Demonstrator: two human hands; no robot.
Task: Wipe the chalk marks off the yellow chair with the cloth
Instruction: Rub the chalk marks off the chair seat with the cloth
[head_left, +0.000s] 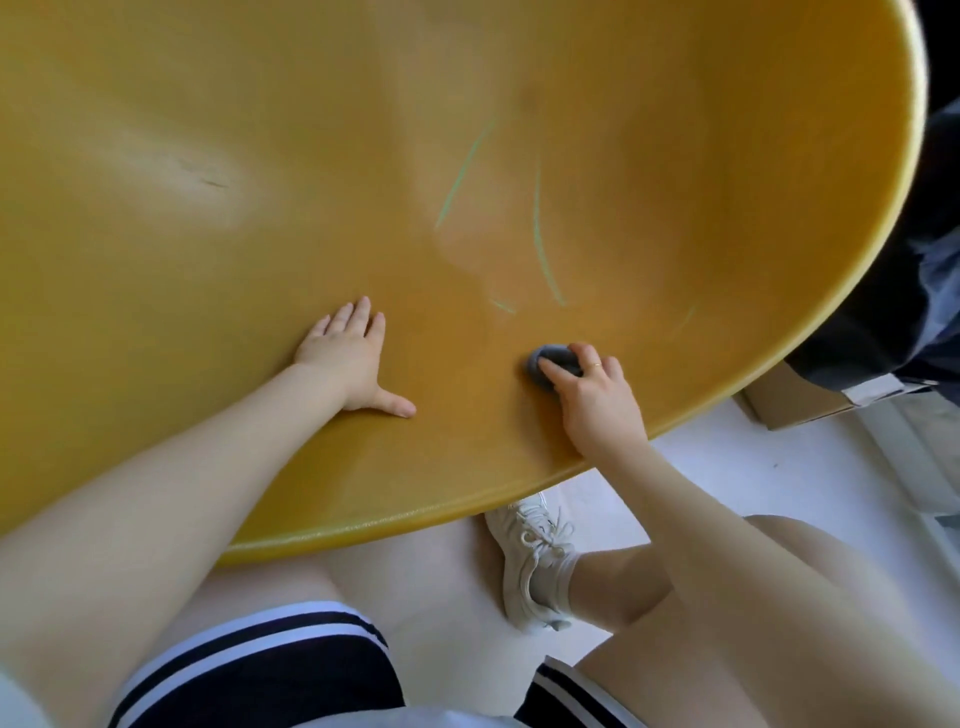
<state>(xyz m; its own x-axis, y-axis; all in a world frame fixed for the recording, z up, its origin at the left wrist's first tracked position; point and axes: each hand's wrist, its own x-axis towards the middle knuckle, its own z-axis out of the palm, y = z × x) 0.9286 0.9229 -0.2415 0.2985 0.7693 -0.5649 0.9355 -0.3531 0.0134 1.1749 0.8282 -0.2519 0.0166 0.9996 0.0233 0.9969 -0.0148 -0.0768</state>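
Right hand (597, 395) clenched on balled cloth (553, 364), pressed to yellow chair (260, 156). Chalk marks (543, 244) lie just beyond, long axis near-to-far. Left hand (348, 358) flat, fingers spread, bracing.

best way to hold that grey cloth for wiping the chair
Grip the balled cloth over its top from the near edge, as the right hand does: it is a small wad on the yellow chair, so curled fingers press it flat.
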